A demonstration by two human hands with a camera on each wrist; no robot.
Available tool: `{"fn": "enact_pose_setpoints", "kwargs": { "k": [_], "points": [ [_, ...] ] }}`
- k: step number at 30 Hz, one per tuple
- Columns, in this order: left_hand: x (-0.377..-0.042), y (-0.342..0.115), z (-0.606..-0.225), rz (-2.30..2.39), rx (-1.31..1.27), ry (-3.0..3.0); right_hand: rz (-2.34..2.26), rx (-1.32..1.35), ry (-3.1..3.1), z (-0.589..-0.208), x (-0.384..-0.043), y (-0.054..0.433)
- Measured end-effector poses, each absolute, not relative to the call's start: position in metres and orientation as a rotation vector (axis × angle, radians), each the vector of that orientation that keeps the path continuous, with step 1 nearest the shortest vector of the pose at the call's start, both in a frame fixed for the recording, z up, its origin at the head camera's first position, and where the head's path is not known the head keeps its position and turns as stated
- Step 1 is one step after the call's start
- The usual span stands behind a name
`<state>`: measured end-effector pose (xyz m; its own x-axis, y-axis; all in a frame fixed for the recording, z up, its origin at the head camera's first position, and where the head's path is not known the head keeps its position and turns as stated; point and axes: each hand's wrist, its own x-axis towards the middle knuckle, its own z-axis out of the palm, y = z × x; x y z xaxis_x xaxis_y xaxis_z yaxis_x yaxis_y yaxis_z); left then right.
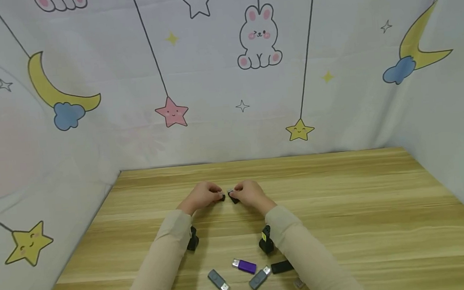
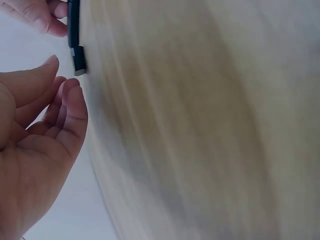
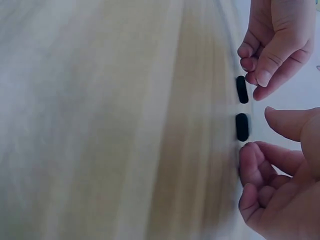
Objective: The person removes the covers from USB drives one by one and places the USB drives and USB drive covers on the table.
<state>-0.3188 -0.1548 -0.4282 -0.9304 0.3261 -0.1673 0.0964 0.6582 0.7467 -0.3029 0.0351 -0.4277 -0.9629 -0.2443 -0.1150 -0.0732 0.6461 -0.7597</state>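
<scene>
At the middle back of the table, my left hand (image 1: 204, 195) has its thumb and fingers parted beside a small black piece (image 1: 221, 197), perhaps a cap. In the left wrist view the thumb and fingertips stand a little apart from this piece (image 2: 79, 61). Facing it, my right hand (image 1: 252, 194) is over a black USB stick (image 1: 233, 197) with a silver end. The right wrist view shows a wide gap between that thumb and forefinger, with the black stick (image 3: 242, 127) just beyond them. The two black things lie close together, apart from each other.
Nearer the front lie a purple USB stick (image 1: 245, 266), a grey one (image 1: 218, 281), another grey one (image 1: 259, 278) and a black one (image 1: 282, 267). A silver-ended item (image 1: 299, 283) is partly hidden by the right sleeve. A printed cloth (image 1: 223, 141) hangs behind the wooden table (image 1: 361, 208).
</scene>
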Motion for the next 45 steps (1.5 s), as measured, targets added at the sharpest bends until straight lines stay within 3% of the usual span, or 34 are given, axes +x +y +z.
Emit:
{"fn": "enact_pose_setpoints", "kwargs": {
  "k": [12, 25, 35, 45],
  "points": [
    [-0.305, -0.154, -0.397, 1.140, 0.470, 2.641, -1.106, -0.397, 2.659, -0.395, -0.296, 0.050],
    [-0.272, -0.155, -0.373, 1.185, 0.697, 2.676, -1.071, -0.729, 2.711, -0.360, -0.256, 0.069],
    [-0.243, -0.153, -0.367, 1.247, 0.861, 2.660, -1.082, -0.971, 2.713, -0.360, -0.223, 0.079],
    [-0.221, -0.150, -0.372, 1.228, 0.966, 2.597, -1.133, -1.031, 2.637, -0.374, -0.199, 0.086]
  ]
}}
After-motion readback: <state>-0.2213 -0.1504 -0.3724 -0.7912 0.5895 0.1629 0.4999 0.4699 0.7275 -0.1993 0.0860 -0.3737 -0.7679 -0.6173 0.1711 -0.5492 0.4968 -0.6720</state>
